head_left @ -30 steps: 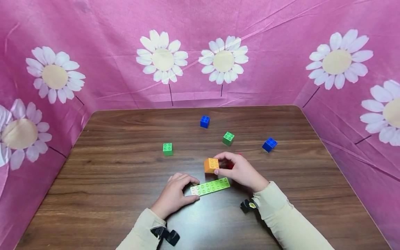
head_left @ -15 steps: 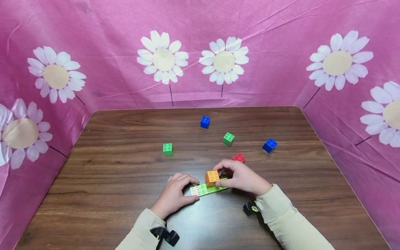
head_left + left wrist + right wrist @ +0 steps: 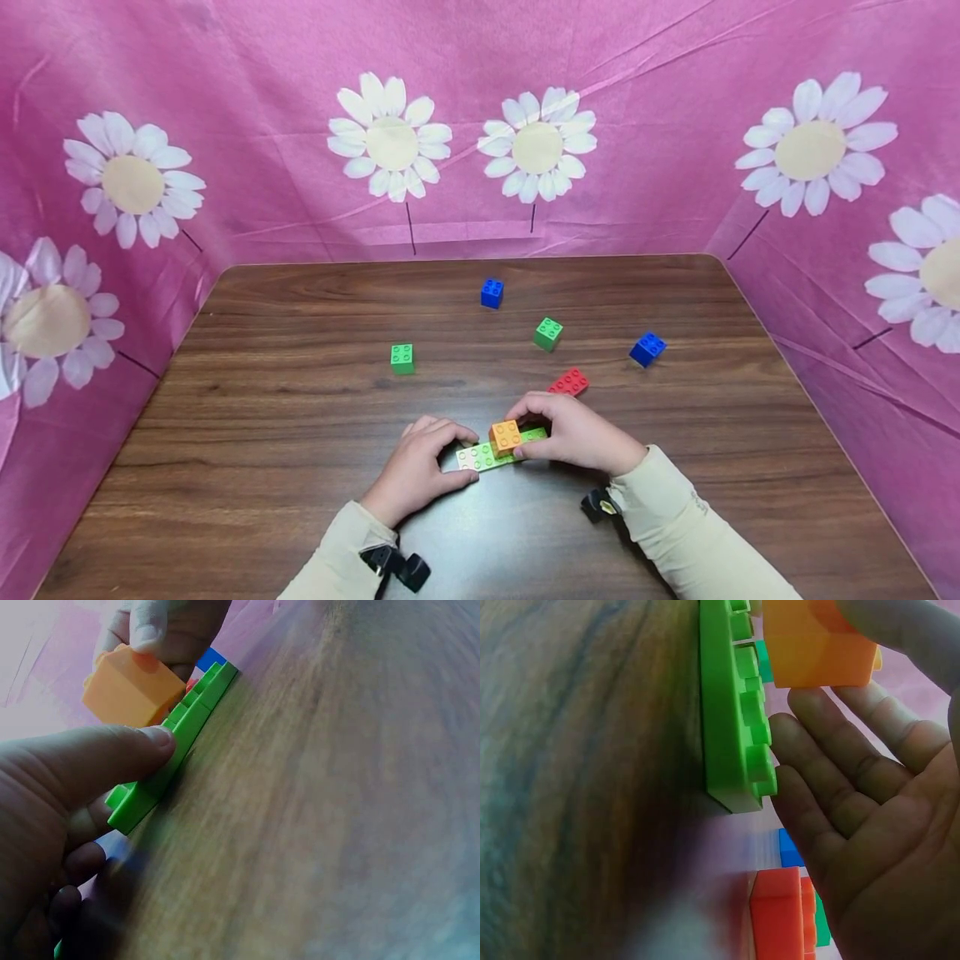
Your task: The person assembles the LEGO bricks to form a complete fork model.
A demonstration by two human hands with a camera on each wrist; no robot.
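My left hand grips the left end of a long, low lime-green toy brick that lies on the table, thumb along its near side in the left wrist view. Between thumb and fingers my right hand pinches an orange two-by-two toy brick. This orange brick is right over the middle of the green one, close above its studs in the right wrist view. Part of the green brick's right half is hidden behind the orange brick and my right hand. Just beyond that hand lies a red brick, partly covered by it.
Farther back on the wooden table stand a green brick at left, another green brick, a blue brick near the far edge and a second blue brick at right. A pink flowered cloth hangs around the table.
My right hand has brought the orange brick toward me and down over the green one, then slightly left. More of the red brick shows now. The left hand has stayed in place.
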